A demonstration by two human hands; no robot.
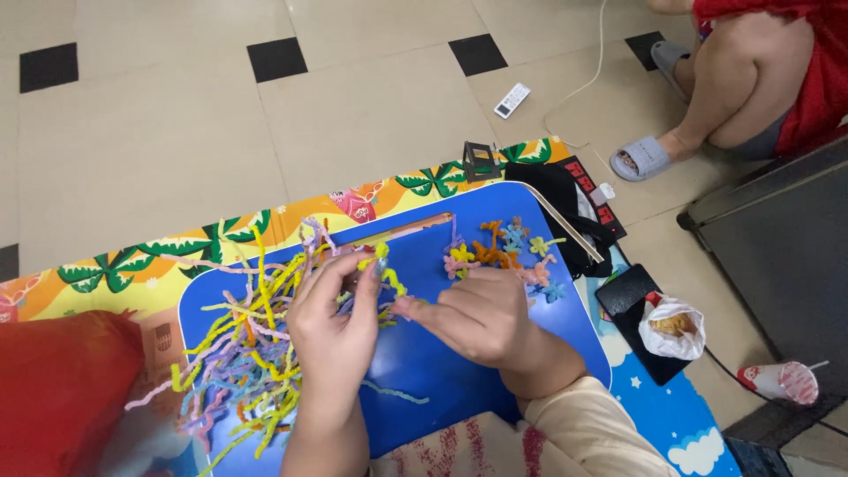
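A view from above of two bare hands meeting over a blue tray [459, 371] at the centre of the frame. The left hand [331, 322] and right hand [477, 318] each pinch an end of a yellow-green pipe cleaner [385, 276] between fingertips; its exact shape is hard to make out behind the fingers. Both forearms are cut off by the bottom edge.

A loose pile [243, 344] of coloured pipe cleaners fills the tray's left half and spills past its left rim. A smaller cluster of twisted shapes [499, 252] lies just above the right hand. A thin stick [397, 231] runs along the tray's upper rim. The tray's lower middle is bare blue.

At upper right another person's leg [733, 88] and slipper [638, 159] sit on tiled floor [177, 132], partly cut off by the frame's edge.
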